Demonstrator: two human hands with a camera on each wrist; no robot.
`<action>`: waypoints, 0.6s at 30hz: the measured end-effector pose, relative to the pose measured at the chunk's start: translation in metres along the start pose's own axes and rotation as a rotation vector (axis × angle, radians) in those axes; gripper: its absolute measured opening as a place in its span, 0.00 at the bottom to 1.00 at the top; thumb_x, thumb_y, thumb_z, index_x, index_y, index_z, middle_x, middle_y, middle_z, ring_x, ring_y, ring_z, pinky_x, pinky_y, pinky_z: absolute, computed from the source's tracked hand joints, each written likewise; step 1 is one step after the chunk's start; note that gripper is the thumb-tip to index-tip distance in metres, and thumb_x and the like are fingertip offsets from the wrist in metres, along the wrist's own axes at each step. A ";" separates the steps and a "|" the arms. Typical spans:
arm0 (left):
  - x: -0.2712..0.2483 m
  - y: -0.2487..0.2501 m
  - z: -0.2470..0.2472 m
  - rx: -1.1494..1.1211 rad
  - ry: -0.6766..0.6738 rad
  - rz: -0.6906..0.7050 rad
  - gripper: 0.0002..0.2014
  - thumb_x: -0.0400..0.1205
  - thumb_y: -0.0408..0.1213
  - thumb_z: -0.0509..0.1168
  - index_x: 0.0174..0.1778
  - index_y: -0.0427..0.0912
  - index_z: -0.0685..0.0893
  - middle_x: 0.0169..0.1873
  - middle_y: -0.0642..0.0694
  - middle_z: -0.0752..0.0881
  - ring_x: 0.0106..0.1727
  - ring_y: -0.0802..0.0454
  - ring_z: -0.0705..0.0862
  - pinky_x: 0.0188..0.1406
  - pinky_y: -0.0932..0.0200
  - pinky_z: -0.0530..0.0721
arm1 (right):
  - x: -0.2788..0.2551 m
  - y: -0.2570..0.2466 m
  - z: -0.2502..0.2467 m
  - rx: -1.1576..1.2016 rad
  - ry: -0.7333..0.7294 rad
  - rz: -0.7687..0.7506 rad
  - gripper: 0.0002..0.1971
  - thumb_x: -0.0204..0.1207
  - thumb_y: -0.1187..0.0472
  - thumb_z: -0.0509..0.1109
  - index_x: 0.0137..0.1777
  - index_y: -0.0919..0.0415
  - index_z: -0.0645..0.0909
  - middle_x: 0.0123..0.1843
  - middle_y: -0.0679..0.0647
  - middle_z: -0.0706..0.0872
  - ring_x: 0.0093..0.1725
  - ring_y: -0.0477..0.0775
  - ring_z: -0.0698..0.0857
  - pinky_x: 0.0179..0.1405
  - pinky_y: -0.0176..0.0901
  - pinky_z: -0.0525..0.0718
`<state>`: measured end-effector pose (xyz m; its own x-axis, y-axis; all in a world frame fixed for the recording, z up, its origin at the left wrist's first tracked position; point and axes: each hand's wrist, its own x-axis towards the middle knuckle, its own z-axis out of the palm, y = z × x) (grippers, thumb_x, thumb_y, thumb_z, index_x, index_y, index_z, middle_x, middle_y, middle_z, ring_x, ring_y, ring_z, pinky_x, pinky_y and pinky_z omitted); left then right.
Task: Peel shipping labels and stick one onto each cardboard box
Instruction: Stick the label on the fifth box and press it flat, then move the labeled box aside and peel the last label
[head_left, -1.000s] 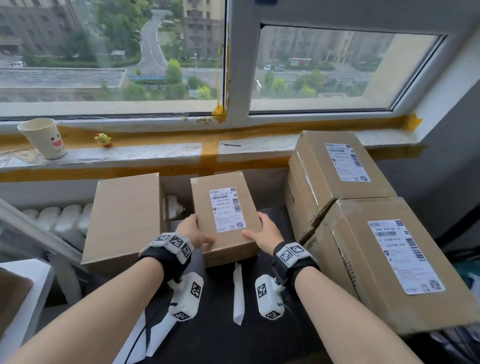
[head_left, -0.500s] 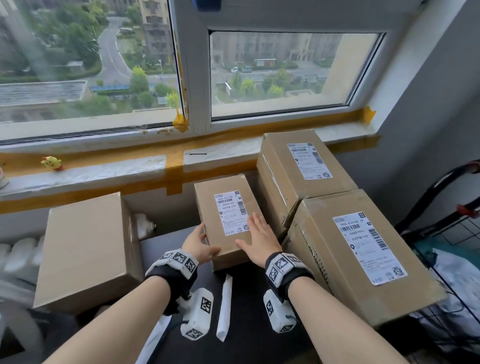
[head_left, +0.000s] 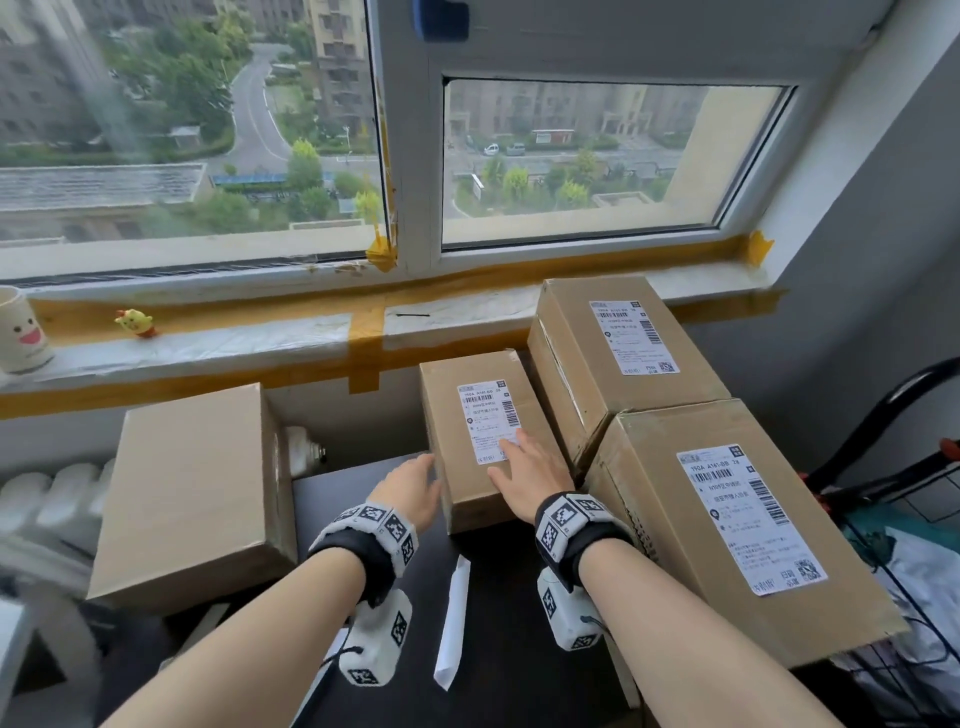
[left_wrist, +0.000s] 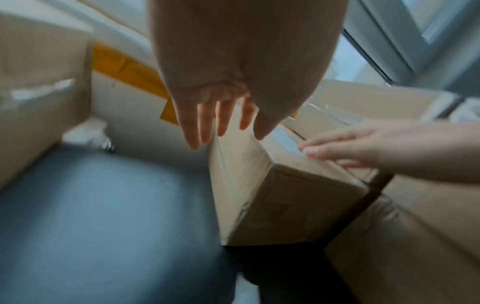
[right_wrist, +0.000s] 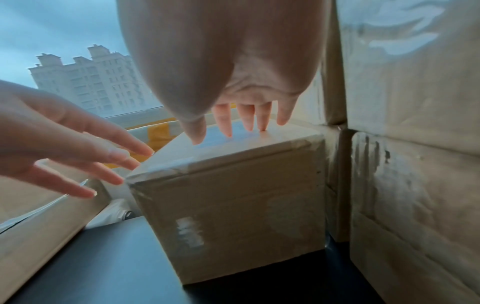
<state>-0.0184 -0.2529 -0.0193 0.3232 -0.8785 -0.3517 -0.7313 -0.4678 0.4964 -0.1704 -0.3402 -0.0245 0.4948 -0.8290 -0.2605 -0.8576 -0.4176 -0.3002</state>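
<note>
- Small brown cardboard box (head_left: 483, 441) with a white shipping label (head_left: 489, 422) stands at the dark desk's (head_left: 363, 483) back edge.
- Right hand (head_left: 530, 480) lies flat on its top, fingers straight.
- Left hand (head_left: 410, 491), fingers straight, is beside its left face, holding nothing.

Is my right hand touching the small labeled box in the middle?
Touching. In the right wrist view, the right hand has straight fingertips pressed flat on top of the small box.

Your right hand (right_wrist: 233, 86) lies flat, fingertips (right_wrist: 226, 129) on the small brown cardboard box (right_wrist: 233, 195); your left hand (right_wrist: 64, 144) hovers spread beside it.
</note>
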 end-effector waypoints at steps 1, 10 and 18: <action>-0.005 -0.004 -0.004 0.108 0.010 0.015 0.22 0.87 0.42 0.52 0.77 0.45 0.65 0.75 0.44 0.72 0.74 0.44 0.73 0.70 0.49 0.74 | -0.002 -0.005 -0.001 -0.019 0.008 -0.023 0.26 0.83 0.47 0.55 0.78 0.55 0.65 0.82 0.56 0.62 0.79 0.58 0.64 0.78 0.53 0.62; -0.070 -0.065 -0.026 0.347 0.144 0.015 0.15 0.85 0.36 0.51 0.66 0.43 0.75 0.66 0.44 0.77 0.69 0.44 0.74 0.62 0.45 0.78 | -0.039 -0.072 0.006 -0.151 0.049 -0.202 0.19 0.84 0.51 0.55 0.69 0.59 0.75 0.67 0.57 0.78 0.66 0.61 0.77 0.67 0.53 0.73; -0.162 -0.125 -0.025 0.358 0.200 -0.042 0.14 0.85 0.37 0.50 0.63 0.43 0.77 0.61 0.44 0.78 0.66 0.43 0.74 0.56 0.46 0.78 | -0.097 -0.136 0.050 -0.285 -0.009 -0.373 0.19 0.85 0.51 0.53 0.69 0.60 0.74 0.69 0.58 0.77 0.68 0.60 0.76 0.67 0.54 0.73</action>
<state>0.0360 -0.0550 -0.0044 0.4419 -0.8772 -0.1875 -0.8663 -0.4716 0.1645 -0.0946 -0.1843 -0.0042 0.7766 -0.6003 -0.1911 -0.6248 -0.7727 -0.1116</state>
